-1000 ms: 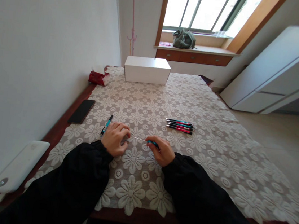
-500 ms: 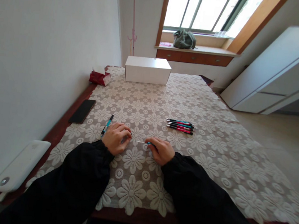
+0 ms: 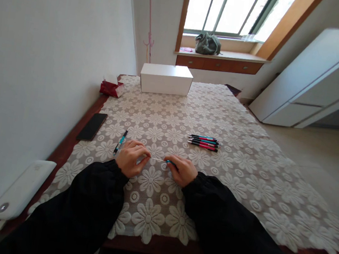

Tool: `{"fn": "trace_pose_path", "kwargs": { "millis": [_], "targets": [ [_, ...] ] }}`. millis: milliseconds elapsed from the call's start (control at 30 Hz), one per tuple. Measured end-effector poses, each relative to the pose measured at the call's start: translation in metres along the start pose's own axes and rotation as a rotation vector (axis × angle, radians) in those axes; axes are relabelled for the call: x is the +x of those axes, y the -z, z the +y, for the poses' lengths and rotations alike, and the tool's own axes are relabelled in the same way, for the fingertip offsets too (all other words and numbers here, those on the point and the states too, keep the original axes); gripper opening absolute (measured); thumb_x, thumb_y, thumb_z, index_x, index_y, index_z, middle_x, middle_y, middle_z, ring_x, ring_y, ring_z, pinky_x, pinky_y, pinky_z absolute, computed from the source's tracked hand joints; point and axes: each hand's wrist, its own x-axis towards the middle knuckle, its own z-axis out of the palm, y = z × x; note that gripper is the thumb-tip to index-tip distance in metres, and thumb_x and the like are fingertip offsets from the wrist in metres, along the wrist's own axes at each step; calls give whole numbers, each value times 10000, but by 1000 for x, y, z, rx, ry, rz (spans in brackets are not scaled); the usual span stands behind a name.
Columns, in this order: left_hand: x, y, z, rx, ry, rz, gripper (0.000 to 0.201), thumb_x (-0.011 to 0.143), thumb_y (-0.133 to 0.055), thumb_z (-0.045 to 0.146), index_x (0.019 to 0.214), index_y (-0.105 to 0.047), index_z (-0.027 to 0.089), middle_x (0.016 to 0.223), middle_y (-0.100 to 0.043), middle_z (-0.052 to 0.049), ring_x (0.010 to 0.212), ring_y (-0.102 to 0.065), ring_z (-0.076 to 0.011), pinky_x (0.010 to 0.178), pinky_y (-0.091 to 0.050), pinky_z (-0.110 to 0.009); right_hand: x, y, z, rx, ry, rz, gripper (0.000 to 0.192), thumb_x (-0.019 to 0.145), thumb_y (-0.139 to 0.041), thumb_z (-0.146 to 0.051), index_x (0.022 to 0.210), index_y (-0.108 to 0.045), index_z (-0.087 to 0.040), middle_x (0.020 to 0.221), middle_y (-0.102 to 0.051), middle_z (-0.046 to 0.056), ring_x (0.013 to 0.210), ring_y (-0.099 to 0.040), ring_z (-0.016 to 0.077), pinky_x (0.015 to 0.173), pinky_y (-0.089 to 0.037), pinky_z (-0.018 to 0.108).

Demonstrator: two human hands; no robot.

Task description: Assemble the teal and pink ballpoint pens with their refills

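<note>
My left hand [image 3: 131, 158] and my right hand [image 3: 182, 170] rest close together on a floral lace tablecloth [image 3: 244, 169]. Between them runs a thin white refill [image 3: 157, 159]; my left fingertips pinch its left end. My right hand is closed around a teal pen barrel [image 3: 169, 162] that the refill enters. A teal and black pen [image 3: 121, 141] lies just left of my left hand. A small row of several pink and teal pens [image 3: 203, 142] lies beyond my right hand.
A black phone [image 3: 92, 126] lies near the table's left edge. A white box [image 3: 166, 79] and a red tissue pack [image 3: 110, 88] stand at the far end. A white device [image 3: 21, 189] sits at the near left by the wall.
The hands have drawn closer together, and less of the thin refill shows between them than one second ago. The pens on the cloth have not moved.
</note>
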Motion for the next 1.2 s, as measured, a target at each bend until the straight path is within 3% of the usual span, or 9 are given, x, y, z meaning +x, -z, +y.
{"fn": "trace_pose_path", "kwargs": {
  "millis": [600,1200],
  "targets": [
    [-1,-6,-1,-2,-57,-21,71,930,-626,236,895,-688,230,863,-764,-19,903,-676,-214,941,-496,-433,0,-1,-1,29,8,-11,231,989,-466,-221,1085,-675,-247,1008,-753,51,911,-710,201,820,-534,302],
    [-3,-9,6,-75,-139,23,68,960,-622,224,1005,-670,243,917,-769,-3,936,-679,-185,1032,-488,-391,-2,-7,3,42,-13,-41,208,974,-557,-283,1145,-673,-262,1014,-787,42,911,-747,205,799,-550,291]
  ]
}}
